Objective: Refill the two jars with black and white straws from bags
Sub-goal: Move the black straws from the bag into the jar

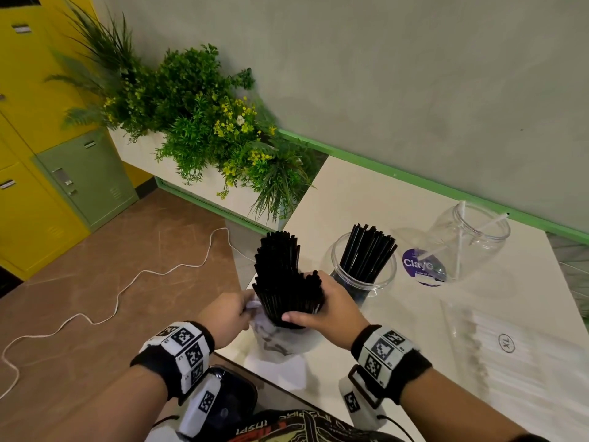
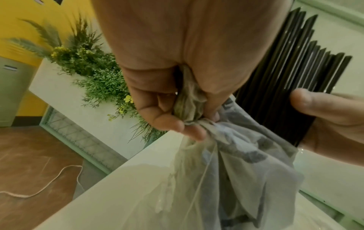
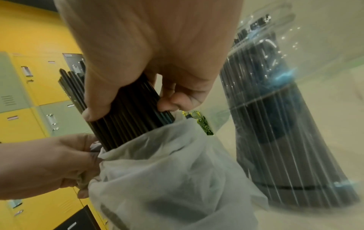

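Note:
My right hand [image 1: 314, 309] grips a thick bundle of black straws [image 1: 282, 275], its lower ends still inside a thin plastic bag [image 1: 280, 342]. My left hand [image 1: 234, 314] pinches the bunched rim of that bag [image 2: 189, 109] at the table's left corner. In the right wrist view my thumb and fingers [image 3: 177, 99] wrap the black straws [image 3: 128, 115] above the bag [image 3: 167, 171]. A clear jar [image 1: 363, 272] just right of my hands holds black straws [image 1: 366, 250]. Farther right, a second clear jar [image 1: 471, 240] holds only a few white straws [image 1: 460, 237].
A flat bag of white straws [image 1: 516, 349] marked XL lies on the white table [image 1: 366, 193] at the right. A planter with green foliage [image 1: 204, 122] stands behind the table's left end. Yellow and green lockers [image 1: 41, 154] and a white cord [image 1: 127, 288] are on the floor side.

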### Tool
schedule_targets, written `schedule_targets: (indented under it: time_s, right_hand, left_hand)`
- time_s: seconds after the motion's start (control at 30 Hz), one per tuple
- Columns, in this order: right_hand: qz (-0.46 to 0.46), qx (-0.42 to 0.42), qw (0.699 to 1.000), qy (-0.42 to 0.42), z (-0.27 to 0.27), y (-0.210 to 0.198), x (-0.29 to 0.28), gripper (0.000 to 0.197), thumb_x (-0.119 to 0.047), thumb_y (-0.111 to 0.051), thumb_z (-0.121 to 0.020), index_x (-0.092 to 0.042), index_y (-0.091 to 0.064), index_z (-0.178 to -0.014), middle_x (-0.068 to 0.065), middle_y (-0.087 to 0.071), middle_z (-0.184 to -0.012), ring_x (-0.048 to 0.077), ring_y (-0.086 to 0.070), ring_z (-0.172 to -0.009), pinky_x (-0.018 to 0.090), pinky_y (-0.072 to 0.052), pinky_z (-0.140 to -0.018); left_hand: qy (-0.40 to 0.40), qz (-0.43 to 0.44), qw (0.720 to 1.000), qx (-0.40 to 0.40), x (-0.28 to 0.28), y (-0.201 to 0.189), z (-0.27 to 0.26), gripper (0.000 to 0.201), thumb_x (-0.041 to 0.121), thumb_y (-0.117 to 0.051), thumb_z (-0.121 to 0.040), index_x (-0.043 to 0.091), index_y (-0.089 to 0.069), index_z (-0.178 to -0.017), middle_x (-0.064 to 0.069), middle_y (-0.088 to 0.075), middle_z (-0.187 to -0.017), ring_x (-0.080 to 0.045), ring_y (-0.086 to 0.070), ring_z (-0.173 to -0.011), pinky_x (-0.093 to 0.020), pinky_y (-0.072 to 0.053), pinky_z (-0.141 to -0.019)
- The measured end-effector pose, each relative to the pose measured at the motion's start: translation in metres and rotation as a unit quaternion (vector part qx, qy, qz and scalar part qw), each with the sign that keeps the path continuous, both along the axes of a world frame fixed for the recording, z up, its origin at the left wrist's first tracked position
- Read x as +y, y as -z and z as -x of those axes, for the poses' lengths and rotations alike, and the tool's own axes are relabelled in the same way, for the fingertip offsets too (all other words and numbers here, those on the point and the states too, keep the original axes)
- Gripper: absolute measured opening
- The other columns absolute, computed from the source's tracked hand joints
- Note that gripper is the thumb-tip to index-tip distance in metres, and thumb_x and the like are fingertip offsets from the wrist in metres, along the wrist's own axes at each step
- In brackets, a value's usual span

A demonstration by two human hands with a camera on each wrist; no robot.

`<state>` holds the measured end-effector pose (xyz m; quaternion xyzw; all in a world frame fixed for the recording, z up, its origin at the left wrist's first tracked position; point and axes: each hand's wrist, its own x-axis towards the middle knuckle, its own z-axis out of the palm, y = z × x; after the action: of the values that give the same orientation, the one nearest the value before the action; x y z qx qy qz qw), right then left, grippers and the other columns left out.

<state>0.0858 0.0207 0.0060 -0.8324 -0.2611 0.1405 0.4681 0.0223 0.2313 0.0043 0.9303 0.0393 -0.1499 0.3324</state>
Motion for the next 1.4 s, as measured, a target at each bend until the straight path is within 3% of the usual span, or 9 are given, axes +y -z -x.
schedule_targets:
  time_s: [0.17,0.27,0.37,0.5,0.57,0.73,1.0,1.17,1.4]
  right_hand:
    - [-0.036,-0.019,0.998,0.039,0.008,-0.006,-0.004,0.041,-0.038,-0.088,-0.063,-0.022,-0.055,-0.082,0.005,-0.048,-0.095,0.019,-0.054,-0.089,0.032,-0.049,-0.079]
    - [-0.053,-0.005,0.996,0.068,0.009,-0.011,-0.004,0.045,-0.031,-0.09,-0.062,-0.022,-0.048,-0.077,0.014,-0.052,-0.094,0.024,-0.055,-0.084,0.031,-0.047,-0.072]
    - [-0.074,0.006,0.994,0.078,0.008,-0.015,-0.006,0.045,-0.027,-0.09,-0.062,-0.017,-0.051,-0.081,0.011,-0.055,-0.09,0.016,-0.056,-0.08,0.022,-0.047,-0.068]
    - [-0.143,0.061,0.985,0.071,0.009,-0.025,-0.008,0.037,-0.019,-0.086,-0.067,-0.02,-0.056,-0.088,-0.014,-0.064,-0.081,0.003,-0.062,-0.084,0.017,-0.048,-0.074]
    - [-0.176,0.101,0.977,0.067,0.01,-0.034,-0.01,0.033,-0.017,-0.083,-0.07,-0.018,-0.06,-0.094,-0.017,-0.069,-0.084,0.003,-0.066,-0.09,0.017,-0.049,-0.078]
    - [-0.226,0.102,0.964,0.093,0.009,-0.057,-0.015,0.008,-0.016,-0.074,-0.08,-0.012,-0.067,-0.083,-0.009,-0.07,-0.077,0.007,-0.068,-0.082,0.019,-0.05,-0.074]
    - [-0.266,0.068,0.95,0.15,-0.008,-0.09,-0.017,0.012,0.001,-0.061,-0.088,0.007,-0.061,-0.078,0.01,-0.063,-0.076,0.013,-0.062,-0.074,0.022,-0.052,-0.071]
    - [-0.241,0.053,0.96,0.134,-0.012,-0.098,-0.016,0.019,-0.001,-0.061,-0.089,-0.012,-0.065,-0.074,0.007,-0.069,-0.078,0.018,-0.066,-0.081,0.027,-0.054,-0.082]
    - [-0.241,0.043,0.963,0.115,-0.002,-0.093,-0.007,0.012,0.001,-0.061,-0.089,-0.002,-0.064,-0.078,0.007,-0.068,-0.079,0.015,-0.066,-0.082,0.021,-0.051,-0.08]
  left_hand:
    - [0.028,0.042,0.999,0.004,0.003,-0.004,-0.002,0.032,0.041,-0.082,-0.065,0.04,-0.055,-0.083,0.018,-0.067,-0.075,0.008,-0.06,-0.074,-0.016,-0.047,-0.067]
    - [0.037,-0.029,0.999,0.008,0.003,-0.002,-0.006,0.068,0.075,-0.072,-0.045,0.041,-0.055,-0.1,0.012,-0.068,-0.088,-0.005,-0.062,-0.082,-0.026,-0.051,-0.071]
    - [0.051,-0.083,0.995,-0.008,-0.002,-0.008,-0.012,0.07,0.088,-0.057,-0.049,0.037,-0.057,-0.098,0.01,-0.058,-0.068,-0.005,-0.055,-0.065,-0.023,-0.041,-0.054]
    - [0.062,-0.152,0.986,-0.029,-0.003,-0.016,-0.013,0.073,0.081,-0.052,-0.066,0.027,-0.055,-0.115,0.006,-0.046,-0.06,-0.012,-0.048,-0.059,-0.024,-0.03,-0.048]
    - [0.065,-0.157,0.985,-0.024,-0.005,-0.02,-0.012,0.056,0.07,-0.053,-0.077,0.021,-0.058,-0.103,0.005,-0.041,-0.056,-0.008,-0.041,-0.052,-0.023,-0.026,-0.046]
    - [0.084,-0.171,0.982,-0.007,-0.004,-0.021,-0.012,0.047,0.051,-0.05,-0.091,0.023,-0.036,-0.056,0.002,-0.035,-0.052,-0.008,-0.033,-0.046,-0.024,-0.021,-0.045]
    - [0.086,-0.166,0.982,-0.001,0.0,-0.013,-0.014,0.046,0.05,-0.048,-0.092,0.021,-0.034,-0.059,0.005,-0.039,-0.057,-0.01,-0.035,-0.05,-0.027,-0.025,-0.049]
    - [0.082,-0.166,0.983,0.002,-0.001,-0.014,-0.013,0.045,0.049,-0.048,-0.092,0.022,-0.033,-0.06,0.002,-0.039,-0.057,-0.01,-0.035,-0.05,-0.027,-0.025,-0.049]
    - [0.077,-0.166,0.983,0.006,-0.002,-0.017,-0.011,0.045,0.047,-0.05,-0.092,0.025,-0.031,-0.058,0.001,-0.037,-0.056,-0.011,-0.035,-0.049,-0.023,-0.023,-0.046]
